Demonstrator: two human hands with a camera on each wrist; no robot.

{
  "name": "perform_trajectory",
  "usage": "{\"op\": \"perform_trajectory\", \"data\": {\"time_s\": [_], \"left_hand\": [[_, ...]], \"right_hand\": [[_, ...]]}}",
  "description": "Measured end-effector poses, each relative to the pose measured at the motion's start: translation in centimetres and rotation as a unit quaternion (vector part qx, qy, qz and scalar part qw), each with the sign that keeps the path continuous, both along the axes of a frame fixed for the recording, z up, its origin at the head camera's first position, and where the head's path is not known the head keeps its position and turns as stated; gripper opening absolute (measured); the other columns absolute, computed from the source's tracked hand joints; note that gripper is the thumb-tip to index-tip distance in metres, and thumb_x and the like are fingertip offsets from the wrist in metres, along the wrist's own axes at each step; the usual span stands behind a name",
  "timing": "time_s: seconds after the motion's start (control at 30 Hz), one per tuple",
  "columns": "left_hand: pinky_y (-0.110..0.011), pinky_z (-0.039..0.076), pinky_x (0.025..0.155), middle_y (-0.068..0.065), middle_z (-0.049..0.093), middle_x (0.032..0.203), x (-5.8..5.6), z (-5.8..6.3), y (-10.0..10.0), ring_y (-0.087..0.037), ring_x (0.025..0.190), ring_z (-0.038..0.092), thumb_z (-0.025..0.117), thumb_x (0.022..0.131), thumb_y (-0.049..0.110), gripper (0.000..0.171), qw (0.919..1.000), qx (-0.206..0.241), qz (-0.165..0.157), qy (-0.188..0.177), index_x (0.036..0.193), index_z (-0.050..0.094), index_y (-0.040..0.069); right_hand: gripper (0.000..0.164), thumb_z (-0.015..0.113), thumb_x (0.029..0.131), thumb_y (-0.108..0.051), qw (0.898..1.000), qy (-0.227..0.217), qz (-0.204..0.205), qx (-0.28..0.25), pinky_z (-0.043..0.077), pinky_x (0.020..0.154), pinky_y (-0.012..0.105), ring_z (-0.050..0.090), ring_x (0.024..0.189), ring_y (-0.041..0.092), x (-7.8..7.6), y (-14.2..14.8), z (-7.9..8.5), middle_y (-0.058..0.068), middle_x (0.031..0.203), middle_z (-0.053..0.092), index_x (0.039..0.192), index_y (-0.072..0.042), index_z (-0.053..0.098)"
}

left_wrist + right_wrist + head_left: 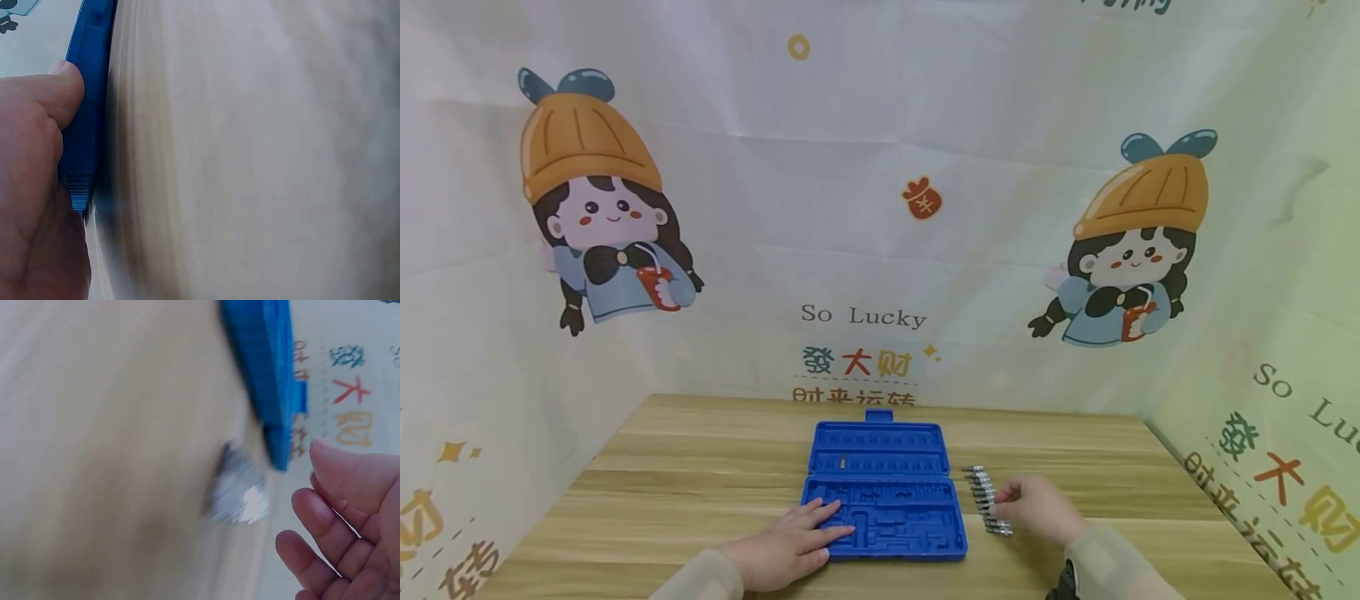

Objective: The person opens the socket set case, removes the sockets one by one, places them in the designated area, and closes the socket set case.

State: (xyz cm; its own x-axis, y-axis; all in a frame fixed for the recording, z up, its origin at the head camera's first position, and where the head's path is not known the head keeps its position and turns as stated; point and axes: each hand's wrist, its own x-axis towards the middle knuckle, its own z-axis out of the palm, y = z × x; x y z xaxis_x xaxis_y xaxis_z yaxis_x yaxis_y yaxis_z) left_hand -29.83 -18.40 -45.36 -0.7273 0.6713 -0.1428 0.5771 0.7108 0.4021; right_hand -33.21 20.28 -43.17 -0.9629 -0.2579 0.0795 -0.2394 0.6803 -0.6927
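Observation:
A blue plastic socket-set case (886, 518) lies unfolded on the wooden table, its moulded slots facing up. My left hand (786, 546) rests over the case's left front corner with fingers spread; in the left wrist view its thumb (65, 87) lies along the case's side. One small bit (842, 462) sits in the case's far half. To the right of the case is a row of several metal bit sockets (980, 486), blurred in the right wrist view. My right hand (1033, 507) is over this row, fingers loosely bent, nothing visible between thumb and fingers.
The wooden table (700, 467) runs back to a printed cloth backdrop (857, 250) with cartoon figures and lettering, which also hangs along both sides. A dark band (1063, 582) is on the right wrist, below a light sleeve (1112, 562).

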Motion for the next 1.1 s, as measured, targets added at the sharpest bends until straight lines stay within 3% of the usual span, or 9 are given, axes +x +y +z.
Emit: {"op": "perform_trajectory", "data": {"time_s": [0.17, 0.47, 0.67, 0.93, 1.03, 1.1], "left_hand": [[-0.059, 0.017, 0.111, -0.006, 0.022, 0.159, 0.0, 0.1, 0.0, -0.034, 0.145, 0.013, 0.038, 0.103, 0.043, 0.047, 1.0000, -0.001, 0.001, 0.001, 0.149, 0.036, 0.034], [-0.061, 0.020, 0.109, -0.004, 0.022, 0.159, -0.2, -0.4, -0.2, -0.035, 0.145, 0.014, 0.035, 0.103, 0.046, 0.047, 0.9999, -0.008, 0.000, 0.011, 0.149, 0.034, 0.037], [-0.062, 0.022, 0.108, -0.005, 0.023, 0.158, -0.3, -0.6, -0.2, -0.036, 0.144, 0.016, 0.033, 0.103, 0.047, 0.047, 0.9997, -0.008, -0.008, 0.021, 0.149, 0.034, 0.037], [-0.061, 0.020, 0.109, -0.004, 0.022, 0.159, -0.2, -0.4, -0.2, -0.035, 0.145, 0.014, 0.033, 0.103, 0.047, 0.048, 0.9999, -0.006, -0.007, 0.006, 0.149, 0.035, 0.036], [-0.061, 0.020, 0.109, -0.004, 0.022, 0.159, -0.2, -0.4, -0.2, -0.035, 0.145, 0.014, 0.033, 0.103, 0.047, 0.047, 0.9999, -0.005, -0.007, 0.007, 0.149, 0.035, 0.035], [-0.061, 0.020, 0.109, -0.004, 0.022, 0.159, -0.2, -0.4, -0.1, -0.035, 0.145, 0.015, 0.034, 0.103, 0.046, 0.047, 1.0000, -0.003, -0.005, 0.006, 0.149, 0.035, 0.036]], "right_hand": [[0.010, 0.072, 0.087, -0.014, 0.999, -0.031, -0.012, -0.002, 0.049, 0.065, 0.034, 0.058, 0.075, 0.016, -1.0, -3.1, 2.0, 0.000, 0.081, 0.063, 0.087, -0.006, 0.066], [0.012, 0.072, 0.087, -0.020, 1.000, -0.013, 0.018, -0.010, 0.050, 0.070, 0.037, 0.058, 0.079, 0.015, -3.2, -9.5, 3.3, -0.001, 0.088, 0.064, 0.089, -0.010, 0.067], [0.011, 0.072, 0.088, -0.022, 1.000, -0.011, 0.018, -0.022, 0.050, 0.073, 0.039, 0.058, 0.082, 0.016, -4.7, -13.2, 3.1, 0.000, 0.092, 0.065, 0.091, -0.011, 0.069], [0.013, 0.072, 0.088, -0.025, 0.998, -0.027, -0.027, -0.046, 0.046, 0.077, 0.045, 0.056, 0.082, 0.019, -6.2, -17.4, 2.1, -0.001, 0.091, 0.064, 0.090, -0.014, 0.068], [0.013, 0.073, 0.087, -0.025, 0.997, -0.036, -0.042, -0.061, 0.041, 0.090, 0.053, 0.058, 0.087, 0.023, -6.6, -18.6, 1.3, 0.000, 0.091, 0.064, 0.089, -0.013, 0.068], [0.012, 0.073, 0.087, -0.025, 0.995, -0.045, -0.054, -0.072, 0.031, 0.100, 0.059, 0.059, 0.094, 0.027, -6.6, -19.3, 0.9, 0.000, 0.093, 0.065, 0.089, -0.014, 0.069]]}}
